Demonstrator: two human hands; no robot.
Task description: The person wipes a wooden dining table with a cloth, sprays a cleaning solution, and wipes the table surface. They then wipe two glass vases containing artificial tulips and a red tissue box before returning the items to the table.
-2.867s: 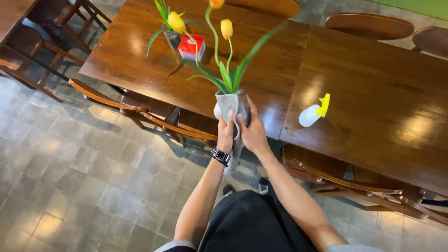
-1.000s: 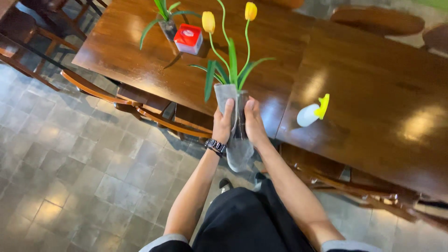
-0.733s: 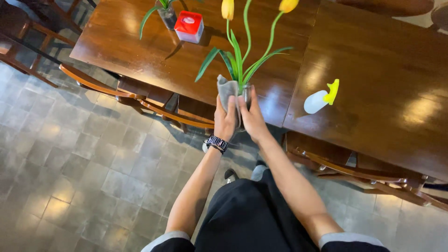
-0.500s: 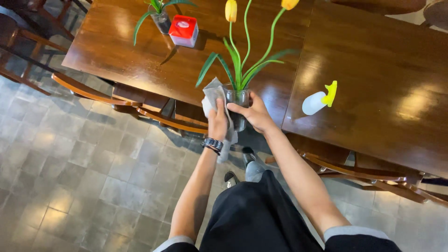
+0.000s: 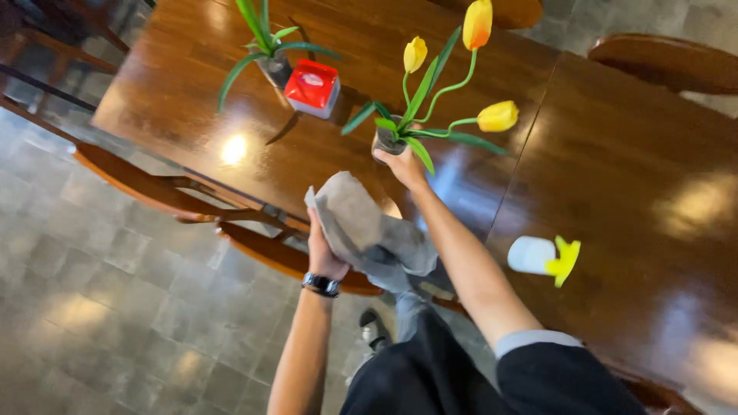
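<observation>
Wearer, head view. Left hand [image 5: 323, 250]: bare, w/ dark wristwatch [image 5: 320, 285] at wrist, metal-link band, black face side. Right hand [image 5: 405, 165]: bare, no rings seen. Both forearms bare. Right upper arm: black short sleeve [image 5: 569, 376] w/ light grey cuff band. Lower body: black trousers; dark shoe [image 5: 373, 330] w/ pale trim.

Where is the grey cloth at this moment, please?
In the head view, the grey cloth is held up in the left hand, over the near edge of the wooden table, left of the right arm reaching to the vase.
</observation>
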